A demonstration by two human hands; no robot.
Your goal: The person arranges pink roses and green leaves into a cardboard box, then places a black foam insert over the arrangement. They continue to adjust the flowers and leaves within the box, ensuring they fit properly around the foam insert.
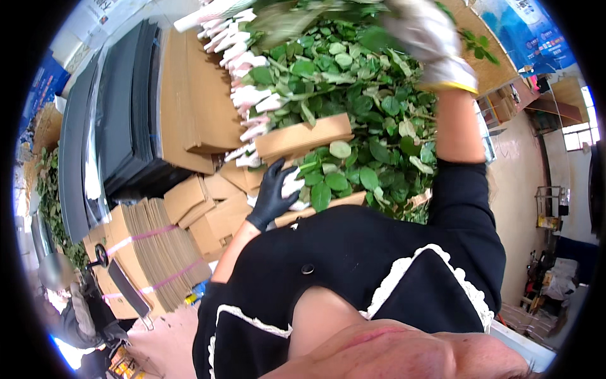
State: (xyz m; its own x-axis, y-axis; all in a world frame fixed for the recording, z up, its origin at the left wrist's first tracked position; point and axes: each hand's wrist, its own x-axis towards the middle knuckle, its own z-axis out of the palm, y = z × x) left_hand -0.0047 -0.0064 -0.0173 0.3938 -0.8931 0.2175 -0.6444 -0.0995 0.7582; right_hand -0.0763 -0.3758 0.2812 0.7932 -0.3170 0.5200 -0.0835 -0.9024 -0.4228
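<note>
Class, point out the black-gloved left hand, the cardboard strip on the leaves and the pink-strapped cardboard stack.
Black-gloved left hand [274, 196]: head view, back of the hand.
Cardboard strip [304, 138]: head view, middle of its face.
Pink-strapped cardboard stack [159, 254]: head view, sheet edges between the straps.

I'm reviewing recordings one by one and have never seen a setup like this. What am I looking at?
There is no machine: a person works with two gloved hands. The one picture comes from a wide fisheye camera on their head, looking down, so straight edges bend and their black top fills the lower middle. Ahead lies a heap of leafy stems, with white wrapped ends along its left side and a cardboard strip on top. The black-gloved left hand is at the wrapped ends near the strip; its grip is unclear. The pale-gloved right hand is blurred at the far side, so I cannot tell what it holds.
</note>
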